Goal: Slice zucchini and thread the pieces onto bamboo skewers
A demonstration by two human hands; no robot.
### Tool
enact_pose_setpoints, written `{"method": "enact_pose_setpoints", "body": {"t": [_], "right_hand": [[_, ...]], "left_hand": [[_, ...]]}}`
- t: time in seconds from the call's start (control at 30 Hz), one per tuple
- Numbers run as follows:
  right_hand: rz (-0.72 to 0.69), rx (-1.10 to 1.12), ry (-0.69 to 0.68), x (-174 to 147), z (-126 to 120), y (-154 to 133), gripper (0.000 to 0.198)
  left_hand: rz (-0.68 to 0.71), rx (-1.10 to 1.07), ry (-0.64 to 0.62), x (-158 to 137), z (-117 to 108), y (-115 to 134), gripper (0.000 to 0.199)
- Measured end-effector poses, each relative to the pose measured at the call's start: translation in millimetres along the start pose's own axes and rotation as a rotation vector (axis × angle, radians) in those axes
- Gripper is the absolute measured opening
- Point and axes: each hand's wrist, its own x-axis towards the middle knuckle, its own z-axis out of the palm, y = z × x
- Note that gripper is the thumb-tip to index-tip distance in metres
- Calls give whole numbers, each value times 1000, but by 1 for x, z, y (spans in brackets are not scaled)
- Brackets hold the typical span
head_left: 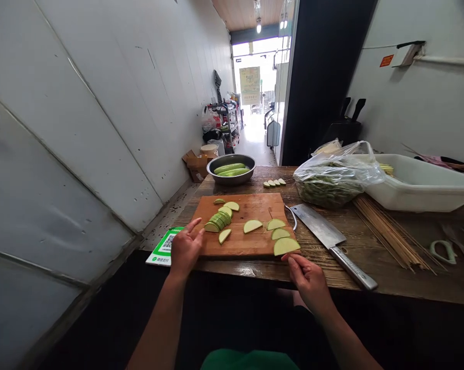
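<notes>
On the wooden cutting board (pixel 251 205) lies a fanned row of half-round zucchini slices (pixel 218 220), with several loose slices around it. My left hand (pixel 186 246) rests at the board's left edge beside that row, thumb and fingers apart, holding nothing. At the board's front right corner my right hand (pixel 307 277) pinches the near end of a thin bamboo skewer. Three zucchini slices (pixel 286 246) sit along this skewer, and its tip shows beyond the farthest one. A single loose slice (pixel 252 226) lies between the two groups.
A cleaver (pixel 320 226) lies right of the board, near a bundle of bamboo skewers (pixel 393 231) and scissors (pixel 443 252). Behind are a metal bowl (pixel 212 169) of zucchini, a filled skewer (pixel 275 183), a plastic bag (pixel 332 180) of greens and a white tub (pixel 428 192).
</notes>
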Motion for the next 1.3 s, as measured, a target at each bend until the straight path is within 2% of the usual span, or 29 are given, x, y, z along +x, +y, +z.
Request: {"method": "enact_pose_setpoints", "body": {"t": [0.1, 0.2, 0.3, 0.43, 0.53, 0.63, 0.73, 0.83, 1.03, 1.3], "right_hand": [[-5, -7, 13, 1, 1, 1, 40], [-17, -21, 26, 1, 2, 1, 40], [-20, -36, 20, 1, 2, 4, 40], [-12, -40, -18, 1, 2, 7, 38], [-13, -39, -41, 1, 2, 4, 37], [-39, -44, -51, -2, 0, -4, 35], [-96, -32, -129, -10, -1, -18, 33], [-130, -26, -249, -20, -2, -29, 31], [-114, -18, -270, -30, -6, -35, 28], [-89, -19, -243, -31, -7, -33, 28]], "left_hand": [[153, 373, -116, 2, 5, -10, 40], [272, 575, -132, 3, 13, -18, 38], [310, 577, -114, 5, 14, -24, 33], [294, 437, -136, 3, 7, -24, 22], [198, 224, -130, 0, 5, -17, 22], [-33, -126, -125, -5, 11, -4, 30], [-330, -508, -275, -10, 24, 12, 32], [-539, -668, -400, -14, 41, 28, 23], [-627, -684, -467, -18, 67, 41, 17], [-649, -677, -503, -22, 74, 44, 14]]}}
